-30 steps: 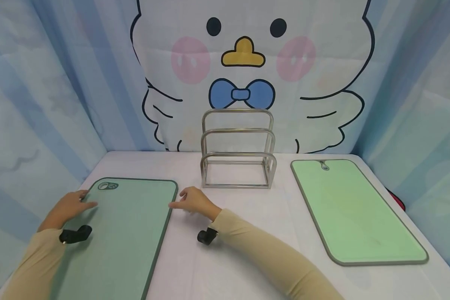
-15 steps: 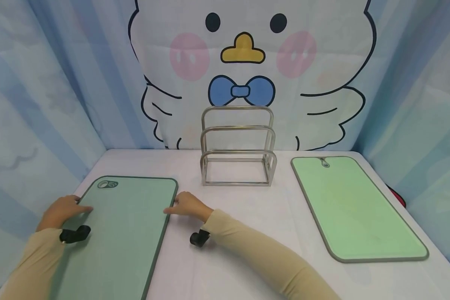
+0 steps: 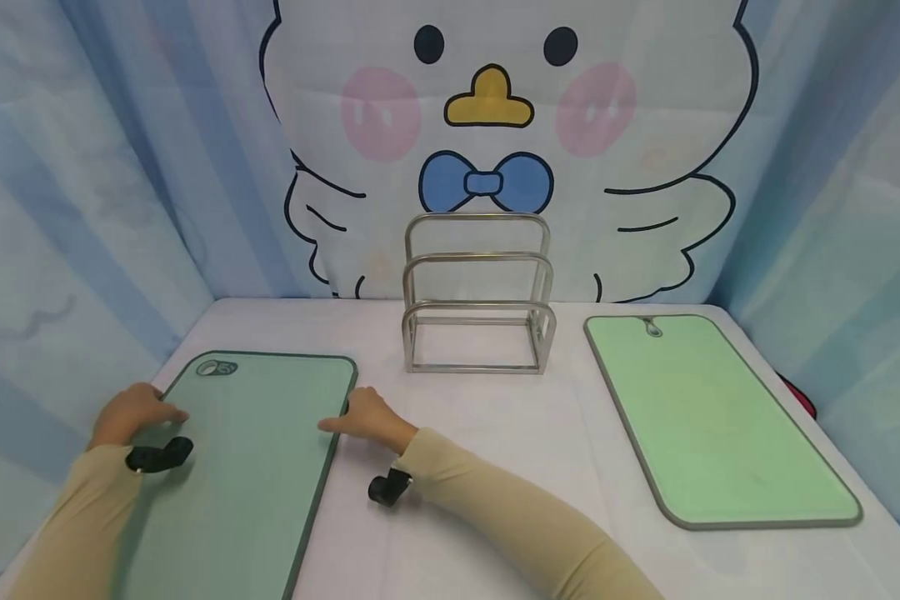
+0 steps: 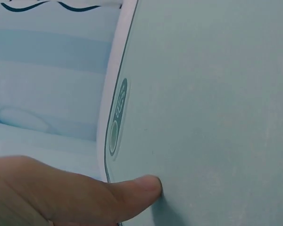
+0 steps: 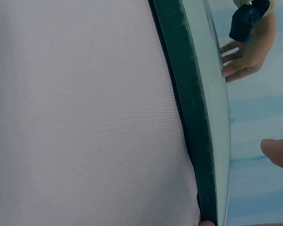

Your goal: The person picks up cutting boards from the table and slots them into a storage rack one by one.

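Left of the wire rack [image 3: 480,306] and nearer to us lies the teal board [image 3: 247,492], with our left hand [image 3: 133,414] and right hand [image 3: 371,418] at opposite long edges, presumably to balance it. The left thumb lies over the board's face; the right hand has a fingertip [image 5: 207,223] at the rim and its thumb raised above. Whether either actually grips, we cannot tell. Right of the rack, the green board [image 3: 720,425] lies flat, needing no steadying. Beneath the rack we have a pale worktop [image 3: 495,408]; behind it, a cartoon backdrop [image 3: 660,108], flanked by blue curtains [image 3: 60,250].
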Tool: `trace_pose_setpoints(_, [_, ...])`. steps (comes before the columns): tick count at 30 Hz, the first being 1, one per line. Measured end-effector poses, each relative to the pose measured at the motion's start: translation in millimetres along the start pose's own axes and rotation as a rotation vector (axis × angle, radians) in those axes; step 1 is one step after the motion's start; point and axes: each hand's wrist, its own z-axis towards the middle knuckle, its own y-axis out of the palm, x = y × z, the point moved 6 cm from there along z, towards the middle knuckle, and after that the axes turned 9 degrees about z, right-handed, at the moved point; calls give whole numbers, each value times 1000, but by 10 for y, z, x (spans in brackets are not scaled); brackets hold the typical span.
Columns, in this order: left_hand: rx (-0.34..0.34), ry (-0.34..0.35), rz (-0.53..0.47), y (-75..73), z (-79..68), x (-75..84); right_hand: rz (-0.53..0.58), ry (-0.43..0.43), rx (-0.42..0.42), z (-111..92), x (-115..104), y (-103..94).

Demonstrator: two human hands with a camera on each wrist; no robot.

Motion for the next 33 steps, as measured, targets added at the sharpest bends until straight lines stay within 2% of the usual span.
trace_pose_setpoints(10, [3,-23,-11,-34,17,95,30,28,63,56,15,-44])
trace_pose_setpoints(16, [-7,-57,-9,-25,115,94,-26,40,106,145,26,-86])
trace_pose_setpoints(26, [14,-96,-83,-19,214,112,-74,83,136,290,47,-118])
trace_pose_setpoints(33, [28,-82,-90,-31,269,96,-89,115,159,342,12,-155])
